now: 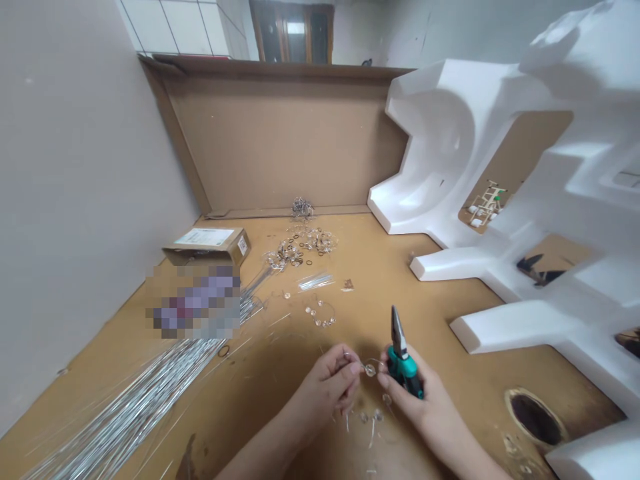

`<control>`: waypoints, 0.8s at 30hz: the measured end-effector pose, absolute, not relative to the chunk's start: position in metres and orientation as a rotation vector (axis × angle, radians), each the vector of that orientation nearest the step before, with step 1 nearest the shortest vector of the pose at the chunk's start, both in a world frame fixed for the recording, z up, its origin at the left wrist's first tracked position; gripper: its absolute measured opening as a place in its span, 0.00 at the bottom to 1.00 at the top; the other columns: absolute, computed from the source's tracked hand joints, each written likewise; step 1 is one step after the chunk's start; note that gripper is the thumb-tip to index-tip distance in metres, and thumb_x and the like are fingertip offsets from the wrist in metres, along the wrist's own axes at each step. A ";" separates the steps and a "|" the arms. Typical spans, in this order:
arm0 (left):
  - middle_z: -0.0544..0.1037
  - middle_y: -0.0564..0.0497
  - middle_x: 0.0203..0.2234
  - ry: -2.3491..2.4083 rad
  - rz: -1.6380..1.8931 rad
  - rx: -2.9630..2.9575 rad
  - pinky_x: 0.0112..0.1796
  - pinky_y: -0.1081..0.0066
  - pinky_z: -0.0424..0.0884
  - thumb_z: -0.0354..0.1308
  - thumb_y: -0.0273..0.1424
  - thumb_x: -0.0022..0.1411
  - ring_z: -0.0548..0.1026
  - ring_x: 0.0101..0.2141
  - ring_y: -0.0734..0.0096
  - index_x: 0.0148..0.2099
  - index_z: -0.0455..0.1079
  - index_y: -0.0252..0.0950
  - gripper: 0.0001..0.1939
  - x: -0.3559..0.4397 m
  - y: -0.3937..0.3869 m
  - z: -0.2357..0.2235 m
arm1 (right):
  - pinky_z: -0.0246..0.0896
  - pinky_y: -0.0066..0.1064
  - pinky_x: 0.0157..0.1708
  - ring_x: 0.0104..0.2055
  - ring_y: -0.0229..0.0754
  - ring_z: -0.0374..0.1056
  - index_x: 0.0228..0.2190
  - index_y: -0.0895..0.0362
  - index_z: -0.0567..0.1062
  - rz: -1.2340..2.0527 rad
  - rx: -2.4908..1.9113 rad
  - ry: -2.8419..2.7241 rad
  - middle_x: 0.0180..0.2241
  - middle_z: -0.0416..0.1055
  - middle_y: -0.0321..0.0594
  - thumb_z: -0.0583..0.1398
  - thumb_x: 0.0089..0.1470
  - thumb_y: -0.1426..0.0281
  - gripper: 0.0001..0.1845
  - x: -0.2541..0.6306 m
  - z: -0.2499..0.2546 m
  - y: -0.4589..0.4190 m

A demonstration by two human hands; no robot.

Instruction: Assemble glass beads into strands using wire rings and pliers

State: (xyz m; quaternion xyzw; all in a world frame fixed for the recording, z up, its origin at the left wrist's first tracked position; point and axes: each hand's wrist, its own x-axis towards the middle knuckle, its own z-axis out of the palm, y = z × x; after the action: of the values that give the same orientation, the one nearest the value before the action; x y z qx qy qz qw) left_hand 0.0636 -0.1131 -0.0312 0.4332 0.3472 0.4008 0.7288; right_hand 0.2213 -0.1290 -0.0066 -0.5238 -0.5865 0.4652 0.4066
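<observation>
My left hand [334, 381] is closed in a pinch on a thin wire with a small clear bead [369, 370] between the two hands. My right hand [413, 393] grips teal-handled pliers [401, 353], jaws pointing up and away, while its fingertips also touch the bead wire. More clear beads [373, 417] dangle on wire below the hands. A finished beaded wire ring [323, 313] lies on the brown board just beyond.
A long bundle of silver wires [145, 393] stretches across the left. A small cardboard box [210, 245] sits behind it. Piles of rings and beads [300, 245] lie farther back. White foam packing [505, 220] fills the right. A round hole [535, 417] is near right.
</observation>
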 end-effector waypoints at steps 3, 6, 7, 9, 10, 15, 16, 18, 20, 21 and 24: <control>0.60 0.63 0.13 0.751 0.881 0.961 0.15 0.80 0.54 0.53 0.37 0.54 0.52 0.11 0.86 0.30 0.57 0.36 0.11 0.064 -0.113 -0.031 | 0.59 0.26 0.31 0.29 0.37 0.63 0.28 0.56 0.64 1.139 -1.339 -1.539 0.26 0.65 0.34 0.57 0.46 0.65 0.08 0.215 -0.006 -0.129; 0.62 0.62 0.13 0.773 0.846 1.003 0.14 0.80 0.53 0.53 0.38 0.55 0.54 0.10 0.86 0.29 0.57 0.36 0.11 0.065 -0.114 -0.032 | 0.59 0.27 0.33 0.31 0.38 0.63 0.28 0.56 0.65 1.124 -1.342 -1.543 0.27 0.66 0.34 0.57 0.45 0.66 0.07 0.211 -0.004 -0.128; 0.62 0.62 0.13 0.776 0.830 1.014 0.14 0.80 0.52 0.53 0.38 0.54 0.54 0.10 0.86 0.29 0.57 0.35 0.12 0.066 -0.114 -0.032 | 0.59 0.27 0.33 0.31 0.38 0.64 0.29 0.56 0.65 1.132 -1.331 -1.536 0.28 0.67 0.35 0.57 0.45 0.67 0.07 0.210 -0.004 -0.127; 0.62 0.62 0.12 0.788 0.805 1.012 0.14 0.80 0.52 0.55 0.39 0.52 0.55 0.10 0.86 0.29 0.58 0.35 0.13 0.067 -0.115 -0.033 | 0.59 0.27 0.31 0.30 0.38 0.64 0.28 0.56 0.66 1.140 -1.319 -1.534 0.28 0.67 0.35 0.57 0.45 0.67 0.07 0.210 -0.004 -0.126; 0.62 0.62 0.11 0.795 0.802 1.003 0.15 0.80 0.53 0.56 0.40 0.51 0.56 0.10 0.85 0.29 0.58 0.35 0.14 0.067 -0.115 -0.033 | 0.59 0.26 0.31 0.29 0.38 0.64 0.28 0.56 0.66 1.130 -1.326 -1.536 0.27 0.67 0.34 0.57 0.44 0.67 0.06 0.211 -0.004 -0.126; 0.69 0.56 0.18 0.819 0.888 0.940 0.22 0.76 0.61 0.58 0.38 0.50 0.66 0.17 0.79 0.30 0.62 0.33 0.13 0.066 -0.114 -0.028 | 0.60 0.27 0.31 0.28 0.38 0.64 0.26 0.56 0.66 1.057 -1.375 -1.510 0.25 0.67 0.35 0.57 0.44 0.66 0.07 0.217 -0.010 -0.121; 0.70 0.54 0.20 0.841 0.914 0.942 0.23 0.75 0.62 0.57 0.38 0.50 0.67 0.18 0.78 0.29 0.63 0.33 0.12 0.066 -0.114 -0.026 | 0.60 0.27 0.31 0.28 0.38 0.64 0.27 0.56 0.66 1.053 -1.376 -1.502 0.25 0.67 0.35 0.57 0.44 0.66 0.07 0.218 -0.011 -0.120; 0.70 0.53 0.20 0.896 0.956 0.988 0.24 0.74 0.63 0.55 0.38 0.52 0.67 0.19 0.77 0.29 0.64 0.32 0.12 0.066 -0.115 -0.023 | 0.60 0.27 0.31 0.29 0.38 0.65 0.27 0.56 0.66 1.047 -1.378 -1.480 0.26 0.67 0.35 0.58 0.44 0.66 0.07 0.219 -0.014 -0.120; 0.69 0.54 0.19 0.946 0.985 1.061 0.24 0.74 0.62 0.52 0.38 0.54 0.66 0.18 0.77 0.29 0.65 0.32 0.12 0.067 -0.117 -0.020 | 0.60 0.27 0.30 0.28 0.38 0.64 0.27 0.56 0.66 1.043 -1.387 -1.444 0.26 0.67 0.35 0.58 0.43 0.66 0.08 0.220 -0.016 -0.121; 0.68 0.54 0.18 0.966 0.993 1.094 0.23 0.74 0.62 0.51 0.38 0.55 0.65 0.18 0.78 0.29 0.66 0.32 0.13 0.067 -0.117 -0.019 | 0.60 0.27 0.29 0.28 0.38 0.64 0.28 0.56 0.66 1.047 -1.395 -1.429 0.26 0.66 0.35 0.58 0.43 0.65 0.09 0.220 -0.016 -0.121; 0.66 0.56 0.17 1.021 1.004 1.152 0.21 0.76 0.60 0.49 0.38 0.57 0.62 0.16 0.80 0.29 0.65 0.32 0.14 0.068 -0.119 -0.019 | 0.60 0.26 0.27 0.27 0.38 0.63 0.28 0.56 0.65 1.073 -1.403 -1.422 0.25 0.65 0.34 0.58 0.44 0.64 0.10 0.221 -0.016 -0.123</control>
State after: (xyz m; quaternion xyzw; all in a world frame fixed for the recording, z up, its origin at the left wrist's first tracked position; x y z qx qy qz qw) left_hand 0.0681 -0.1189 -0.0192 0.4982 0.4414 0.4344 0.6068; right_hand 0.2206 -0.1229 -0.0161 -0.5604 -0.5683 0.4286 0.4234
